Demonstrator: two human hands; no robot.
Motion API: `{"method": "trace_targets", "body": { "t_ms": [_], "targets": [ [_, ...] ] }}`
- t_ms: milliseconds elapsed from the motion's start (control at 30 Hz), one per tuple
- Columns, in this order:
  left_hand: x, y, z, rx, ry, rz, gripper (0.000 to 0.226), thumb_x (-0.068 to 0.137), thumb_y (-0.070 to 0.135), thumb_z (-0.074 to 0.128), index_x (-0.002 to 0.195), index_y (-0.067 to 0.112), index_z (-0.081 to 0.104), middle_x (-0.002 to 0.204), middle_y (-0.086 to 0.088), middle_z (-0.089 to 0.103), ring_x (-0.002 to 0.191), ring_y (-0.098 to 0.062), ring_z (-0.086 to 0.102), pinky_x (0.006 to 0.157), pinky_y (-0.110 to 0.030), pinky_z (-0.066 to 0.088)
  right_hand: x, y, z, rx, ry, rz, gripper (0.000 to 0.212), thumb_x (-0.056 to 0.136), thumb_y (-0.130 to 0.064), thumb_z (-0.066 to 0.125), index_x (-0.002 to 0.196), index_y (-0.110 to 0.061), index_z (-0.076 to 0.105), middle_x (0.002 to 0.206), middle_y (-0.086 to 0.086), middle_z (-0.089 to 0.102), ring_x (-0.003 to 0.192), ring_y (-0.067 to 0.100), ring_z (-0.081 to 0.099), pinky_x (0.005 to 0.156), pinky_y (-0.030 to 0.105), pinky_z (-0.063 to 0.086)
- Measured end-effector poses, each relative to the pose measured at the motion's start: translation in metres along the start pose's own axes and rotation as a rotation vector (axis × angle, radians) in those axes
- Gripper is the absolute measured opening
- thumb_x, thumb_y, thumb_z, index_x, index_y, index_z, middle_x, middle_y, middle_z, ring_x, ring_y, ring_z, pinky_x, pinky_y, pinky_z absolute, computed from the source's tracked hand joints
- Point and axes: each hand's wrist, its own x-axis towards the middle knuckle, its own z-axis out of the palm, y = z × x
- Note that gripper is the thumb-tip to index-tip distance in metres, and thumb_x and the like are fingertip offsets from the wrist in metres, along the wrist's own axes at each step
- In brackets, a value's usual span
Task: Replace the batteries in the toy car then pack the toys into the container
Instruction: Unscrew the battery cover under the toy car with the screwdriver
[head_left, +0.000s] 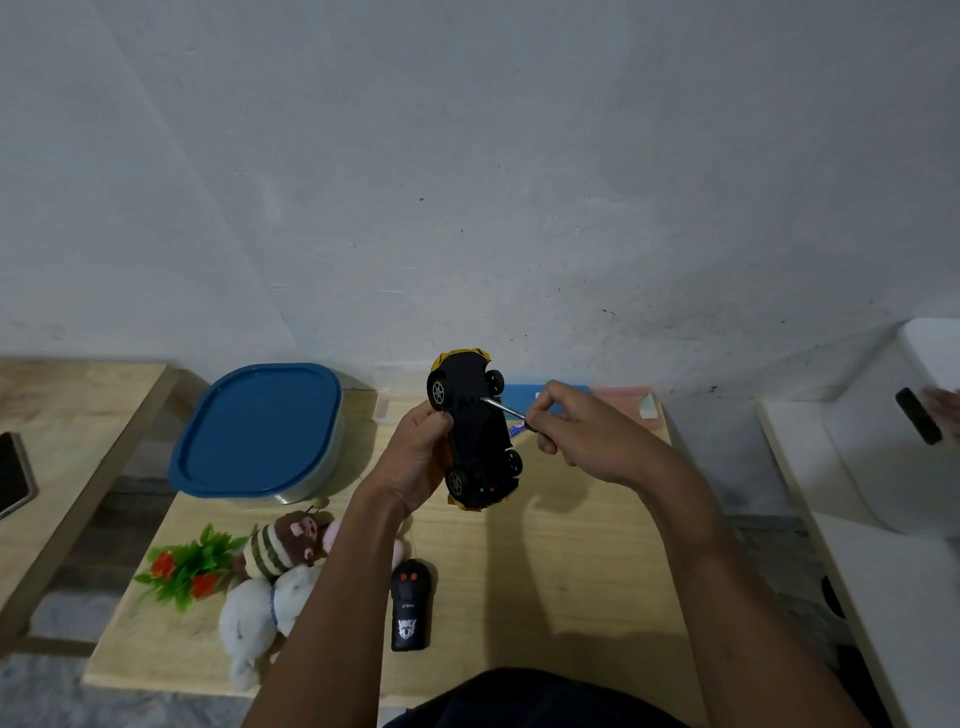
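Left hand (415, 457) grips the car (475, 431) above the surface (545, 571), black underside toward the camera. Its long axis runs away from the person, the far end leaning slightly left. Right hand (576, 431) pinches a screwdriver (504, 408), tip on the underside by the far right wheel. Container (254, 431), lid on, sits far left. Remote (410, 605) lies nearer.

Container (257, 431) left of toy car (475, 434), remote (411, 603) nearer.
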Motion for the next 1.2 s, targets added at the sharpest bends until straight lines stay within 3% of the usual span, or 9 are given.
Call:
{"method": "trace_targets", "body": {
  "t_ms": [233,433,600,833,967,1100,1200],
  "targets": [
    [0.002,-0.001,-0.003,0.028,-0.006,-0.002,0.029,0.076,0.015,0.059,0.102,0.003,0.064,0.085,-0.006,0.071,0.080,-0.020,0.068,0.070,-0.031,0.057,-0.001,-0.007,-0.007,-0.086,0.035,-0.017,0.015,0.097,-0.039,0.050,0.094,-0.026,0.057,0.073,-0.007,0.064,0.054,0.002,0.049,0.056,0.024,0.038],
    [-0.001,0.003,-0.003,0.099,-0.023,-0.003,0.026,0.077,0.011,0.056,0.100,0.005,0.066,0.087,-0.007,0.070,0.081,-0.018,0.068,0.071,-0.030,0.057,-0.004,-0.017,-0.014,-0.173,0.031,-0.048,0.011,0.096,-0.034,0.055,0.095,-0.024,0.060,0.074,-0.009,0.064,0.045,-0.007,0.051,0.051,0.020,0.035],
    [-0.001,0.006,-0.002,0.135,-0.025,-0.002,0.026,0.076,0.011,0.056,0.099,0.007,0.066,0.088,-0.008,0.069,0.083,-0.019,0.068,0.072,-0.032,0.058,-0.001,-0.022,-0.017,-0.329,0.061,-0.067,0.008,0.093,-0.037,0.059,0.087,-0.030,0.059,0.079,-0.010,0.068,0.077,0.019,0.067,0.072,0.035,0.052],
    [-0.002,0.012,-0.002,0.145,-0.029,0.005,0.019,0.076,0.012,0.056,0.092,0.007,0.064,0.076,-0.001,0.068,0.073,-0.014,0.068,0.064,-0.027,0.056,0.000,-0.030,-0.017,-0.568,0.106,-0.164,0.002,0.094,-0.034,0.057,0.095,-0.034,0.059,0.071,-0.017,0.063,0.075,0.006,0.058,0.066,0.028,0.044],
    [-0.003,0.012,-0.003,0.116,-0.029,0.011,0.020,0.076,0.012,0.055,0.094,0.006,0.064,0.076,0.000,0.069,0.074,-0.013,0.068,0.064,-0.025,0.055,0.004,-0.033,-0.020,-0.548,0.095,-0.154,0.018,0.096,-0.031,0.048,0.105,-0.033,0.064,0.079,-0.014,0.063,0.070,0.009,0.059,0.066,0.030,0.047],
    [-0.003,0.013,-0.005,0.095,-0.020,0.005,0.021,0.076,0.015,0.057,0.094,0.007,0.065,0.077,-0.002,0.070,0.076,-0.014,0.069,0.064,-0.026,0.056,0.005,-0.036,-0.024,-0.519,0.085,-0.167,0.032,0.094,-0.031,0.059,0.126,-0.030,0.060,0.108,-0.011,0.067,0.091,0.010,0.061,0.077,0.026,0.047],
    [-0.003,0.013,-0.004,0.081,-0.013,0.007,0.023,0.075,0.016,0.057,0.095,0.007,0.065,0.079,-0.004,0.069,0.077,-0.016,0.069,0.065,-0.027,0.056,0.005,-0.039,-0.024,-0.553,0.135,-0.191,0.031,0.090,-0.025,0.064,0.122,-0.026,0.065,0.116,-0.004,0.066,0.097,0.015,0.061,0.078,0.026,0.047]
  ]
}}
